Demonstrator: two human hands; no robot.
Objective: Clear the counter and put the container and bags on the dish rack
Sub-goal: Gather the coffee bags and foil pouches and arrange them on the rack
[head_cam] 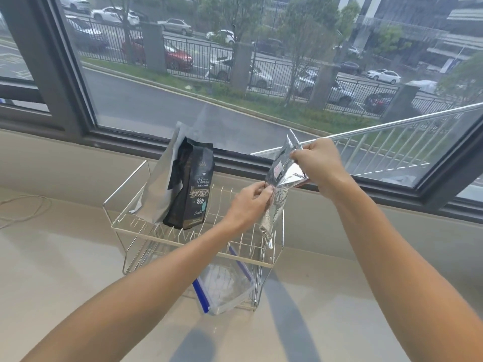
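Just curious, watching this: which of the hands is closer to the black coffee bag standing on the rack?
Left. The left hand is just right of the black coffee bag, pinching the foil pouch. The right hand grips the pouch's top, farther right.

A crinkled, mirror-bright foil pouch (pixel 281 189) is pinched between the bare left hand (pixel 249 202) and right hand (pixel 316 163), its silver skin creased and highly reflective; a smoother, duller silver foil bag (pixel 159 184) and a black bag (pixel 192 189) of satin-sheen film printed in pale lettering are seen on the top tier of the dish rack (pixel 183 246), which is made of thin pale coated wire with a bright metal frame. Below the rack's near edge, a clear glossy plastic container (pixel 227 286) with blue plastic rim strips is seen; the counter (pixel 65 270) is shown as smooth, polished, pale stone-like material that carries soft reflections.
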